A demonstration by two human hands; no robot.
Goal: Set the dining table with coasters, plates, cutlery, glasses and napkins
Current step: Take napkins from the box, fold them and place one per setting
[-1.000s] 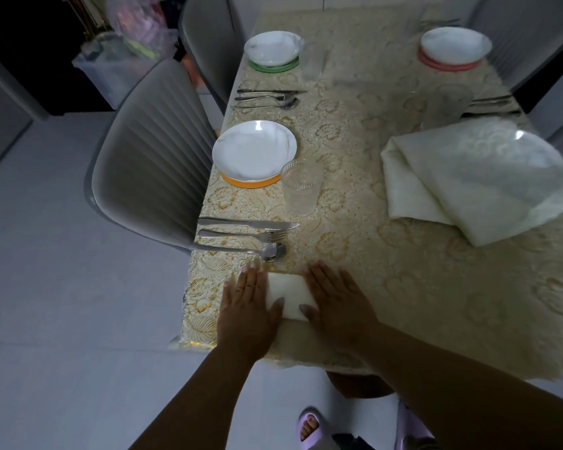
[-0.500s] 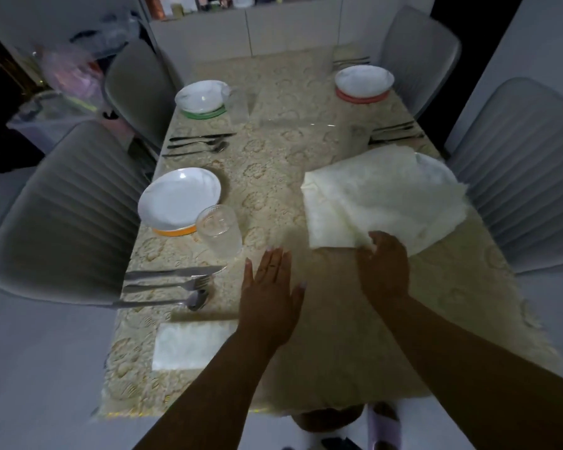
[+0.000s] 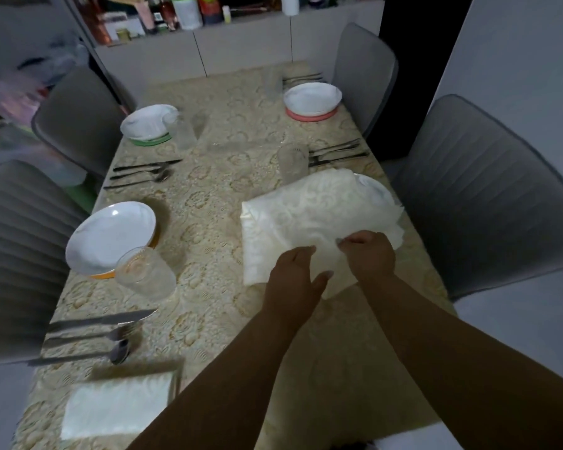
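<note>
Near-left setting: folded napkin (image 3: 117, 407) lies flat at the table's (image 3: 215, 222) near-left corner, just beside the spoon (image 3: 119, 352), fork (image 3: 88, 336) and knife (image 3: 101, 318). A second ago both hands were pressing it flat; now neither touches it. Judgement: that place is complete, with plate (image 3: 111, 237) on orange coaster (image 3: 103, 273) and glass (image 3: 145, 274) in position.

Far-left setting: plate on green coaster (image 3: 150, 141), glass and cutlery present; no napkin visible there.

Centre-right: both hands have moved across to the stack of unfolded napkins (image 3: 309, 219), which lies over the near-right plate (image 3: 376, 188) and hides most of it.

Left hand (image 3: 294, 280): fingers loosely curled at the stack's near edge, thumb extended; it touches the cloth, but whether it has any pinched I cannot tell.

Right hand (image 3: 369, 254): fingers curled, pinching the top layer at the stack's near edge. Half a second ago this hand was only resting on the stack's corner.

Judgement: the next napkin is being separated from the stack. Thin layers may cling, so more than one could lift.

Far-right setting: plate on pink coaster (image 3: 309, 114), cutlery behind it; no napkin visible. Three places appear to need napkins.
</note>
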